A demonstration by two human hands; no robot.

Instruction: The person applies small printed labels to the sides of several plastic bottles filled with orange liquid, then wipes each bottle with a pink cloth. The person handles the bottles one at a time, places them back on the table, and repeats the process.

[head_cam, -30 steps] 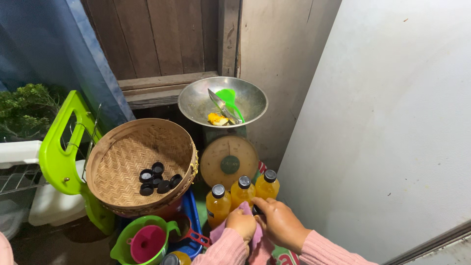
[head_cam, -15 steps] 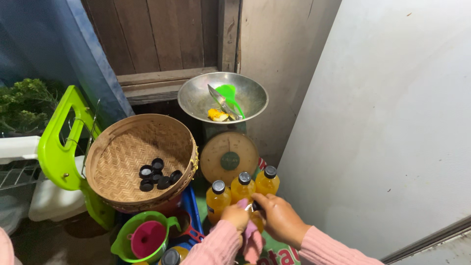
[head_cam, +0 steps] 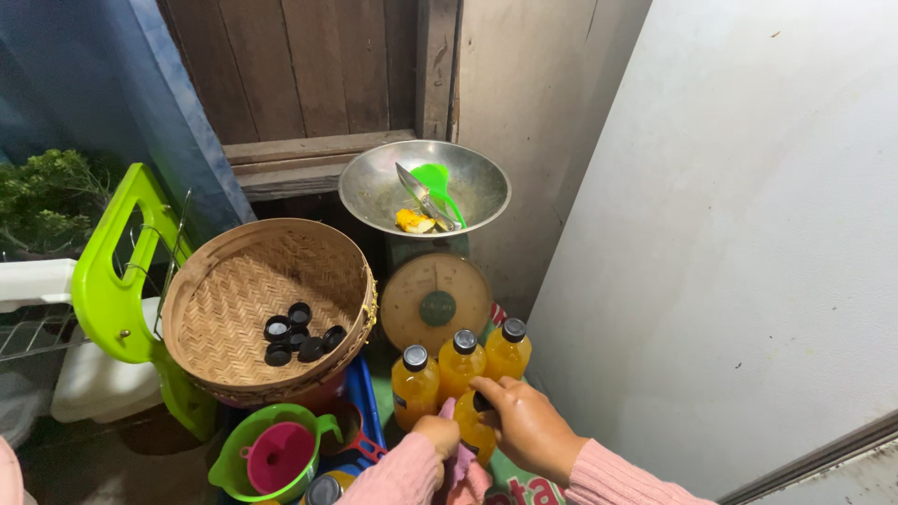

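Three capped bottles of orange liquid (head_cam: 460, 363) stand in a row in front of a dial scale (head_cam: 435, 301). A fourth orange bottle (head_cam: 475, 425) stands just before them. My right hand (head_cam: 524, 425) grips its black cap from above. My left hand (head_cam: 438, 436) presses a pink cloth (head_cam: 458, 463) against the bottle's left side. Both arms wear pink sleeves.
A woven basket (head_cam: 238, 290) at left holds several black bottle caps (head_cam: 301, 334). The scale's metal pan (head_cam: 369, 187) carries a knife, a green funnel and a yellow piece. A green jug with a pink funnel (head_cam: 279, 455) is at the bottom left. A white wall rises at right.
The view has shifted slightly. My right hand has settled on the front bottle's cap, and my left hand with the pink cloth has moved down beside that bottle.
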